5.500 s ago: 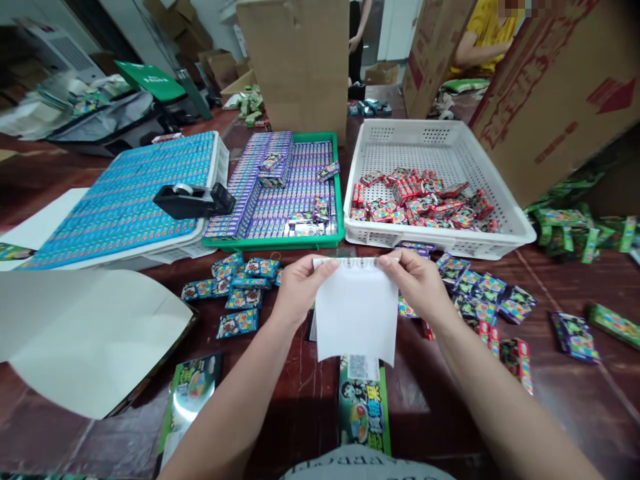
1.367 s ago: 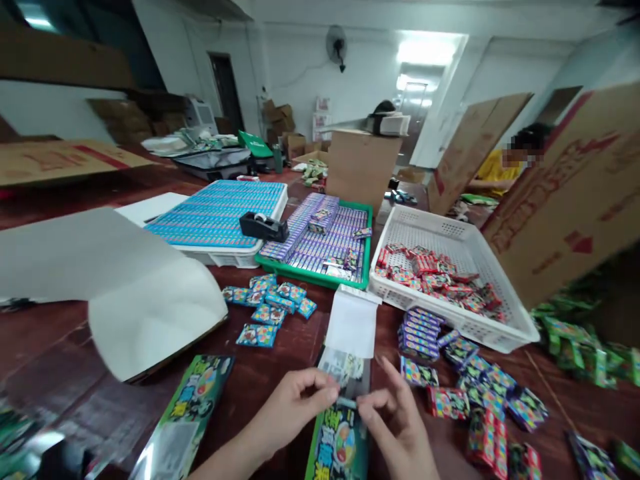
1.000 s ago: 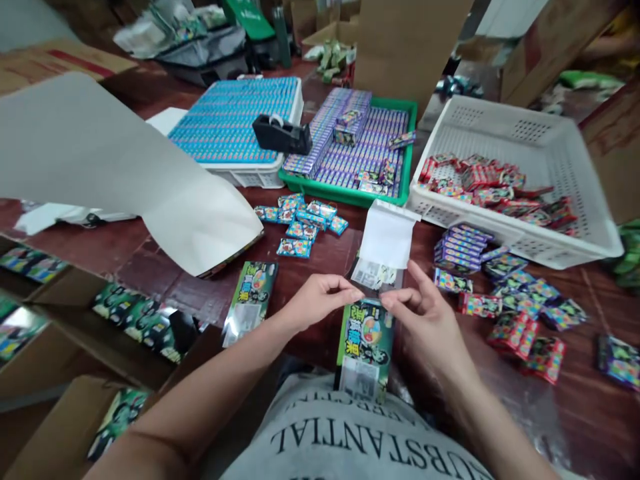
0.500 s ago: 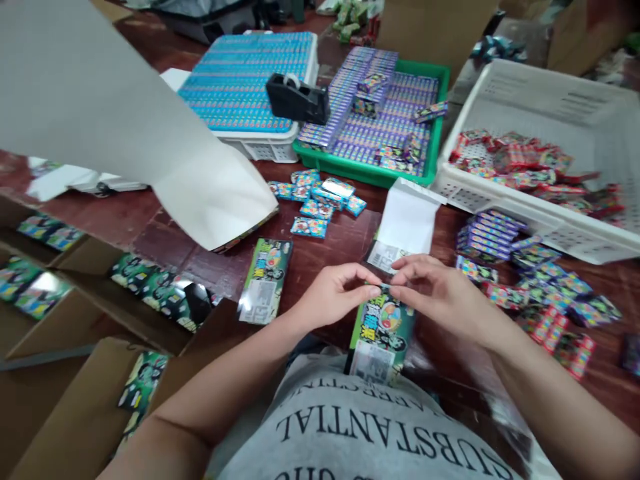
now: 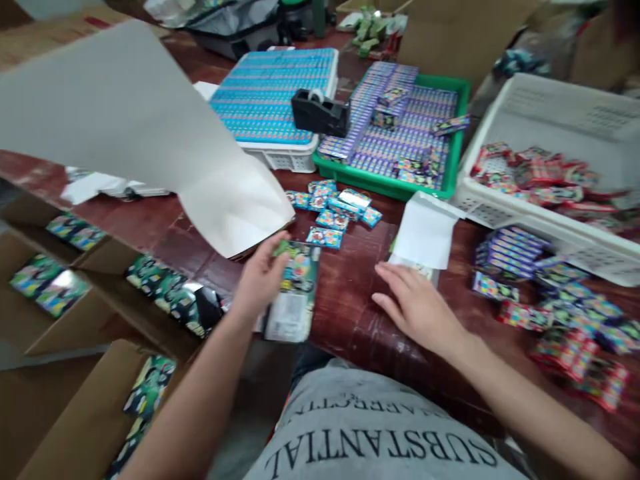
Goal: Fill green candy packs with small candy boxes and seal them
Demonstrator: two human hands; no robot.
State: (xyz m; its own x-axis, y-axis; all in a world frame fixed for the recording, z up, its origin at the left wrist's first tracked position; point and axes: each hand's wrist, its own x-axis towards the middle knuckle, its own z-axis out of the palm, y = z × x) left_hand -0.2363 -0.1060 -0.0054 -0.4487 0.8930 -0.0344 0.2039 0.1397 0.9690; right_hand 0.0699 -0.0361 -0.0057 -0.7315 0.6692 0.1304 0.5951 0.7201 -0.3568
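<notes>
At the left edge of a flat green printed box (image 5: 295,317), my left hand (image 5: 260,280) is closed with the thumb over its upper part. The box lies flat near the table's front edge; slight blur hides how the far fingers sit. My right hand (image 5: 417,307) has its fingers stretched out over the lower end of another box with a raised white flap (image 5: 425,233). Nothing shows between those fingers. Small blue candy packets (image 5: 335,210) lie loose between and beyond my hands.
Behind stand a green tray (image 5: 390,183) of purple packets, a white crate (image 5: 280,157) of blue ones with a black tape dispenser (image 5: 320,113), and a white basket (image 5: 540,227) of red packets. Loose packets (image 5: 575,313) lie right. Cardboard cartons (image 5: 65,333) and a large grey-white sheet (image 5: 150,120) are left.
My hands, pinching together over a green box before, have parted. That box has left the front of the flapped one; my left hand is now at the left-hand box. The view has shifted slightly.
</notes>
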